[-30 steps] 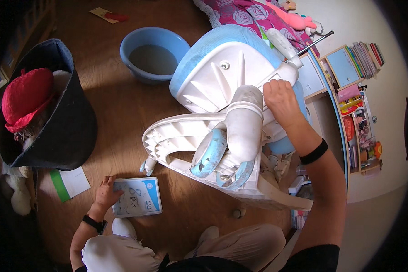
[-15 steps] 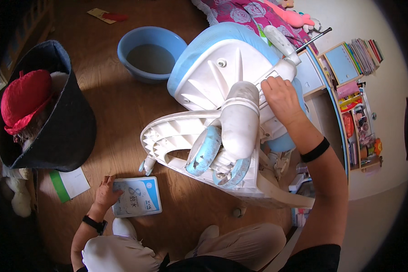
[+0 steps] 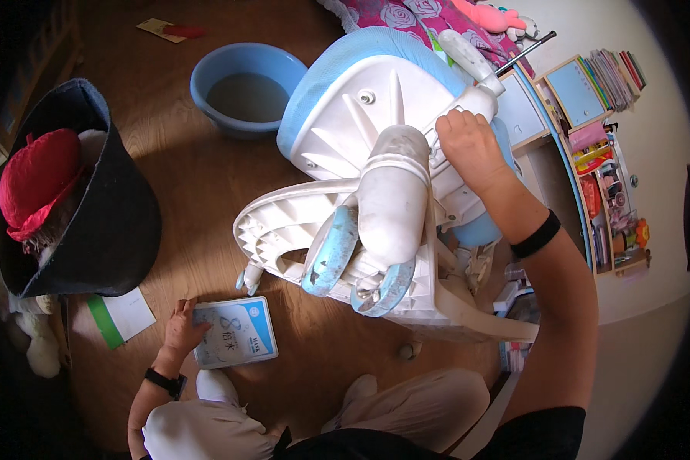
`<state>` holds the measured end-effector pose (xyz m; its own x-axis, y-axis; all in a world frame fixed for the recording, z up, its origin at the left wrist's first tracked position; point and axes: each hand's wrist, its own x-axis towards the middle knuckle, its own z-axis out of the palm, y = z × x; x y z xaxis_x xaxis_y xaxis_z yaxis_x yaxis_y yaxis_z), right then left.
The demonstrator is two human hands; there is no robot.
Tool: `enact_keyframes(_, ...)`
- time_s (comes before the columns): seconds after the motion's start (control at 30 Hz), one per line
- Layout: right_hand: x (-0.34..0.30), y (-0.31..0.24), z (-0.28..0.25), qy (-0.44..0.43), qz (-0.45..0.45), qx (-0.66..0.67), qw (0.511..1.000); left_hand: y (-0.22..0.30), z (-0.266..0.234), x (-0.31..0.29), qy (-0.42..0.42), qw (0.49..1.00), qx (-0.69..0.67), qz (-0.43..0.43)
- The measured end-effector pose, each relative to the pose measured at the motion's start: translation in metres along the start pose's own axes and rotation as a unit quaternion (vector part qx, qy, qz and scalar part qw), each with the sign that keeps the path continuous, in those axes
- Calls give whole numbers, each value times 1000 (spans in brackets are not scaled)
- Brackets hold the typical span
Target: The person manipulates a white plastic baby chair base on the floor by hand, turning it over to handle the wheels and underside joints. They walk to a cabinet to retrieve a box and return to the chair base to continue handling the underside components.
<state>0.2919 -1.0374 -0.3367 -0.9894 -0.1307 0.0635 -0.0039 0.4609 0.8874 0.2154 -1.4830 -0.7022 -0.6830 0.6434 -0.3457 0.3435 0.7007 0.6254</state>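
Observation:
A child's chair [image 3: 337, 107] with a white plastic frame and light-blue seat lies tipped over, underside toward me. Its blue-rimmed caster wheels [image 3: 332, 249], scuffed and dirty, face me below a rounded white cylinder. My right hand [image 3: 471, 149] is closed around a white part of the frame beside that cylinder; the fingertips are partly hidden. On the wooden floor lies a flat white-and-blue package [image 3: 241, 330]. My left hand [image 3: 184, 330] grips its left edge, thumb over the top.
A blue basin [image 3: 215, 77] with murky water stands beyond the chair. To the left is a dark felt basket [image 3: 130, 222] holding a red bundle. A green-and-white card [image 3: 123, 314] lies near my left hand. Shelves [image 3: 575, 100] with books and small items line the right.
The view has shifted slightly, and the chair appears a little further left in it. Both hands keep their holds on the chair and the package.

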Motion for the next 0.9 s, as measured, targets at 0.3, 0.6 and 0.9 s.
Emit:
enact_keyframes(0.3,-1,-1,-7,-14,26,90,995,-8,3,0,18,999,-3,28)
enact_keyframes(0.6,-1,-5,-8,-34,2,-101,994,-15,16,14,10,997,-19,67)
enact_keyframes(0.9,0,-16,6,16,48,-56,997,-9,7,3,3,999,7,35)
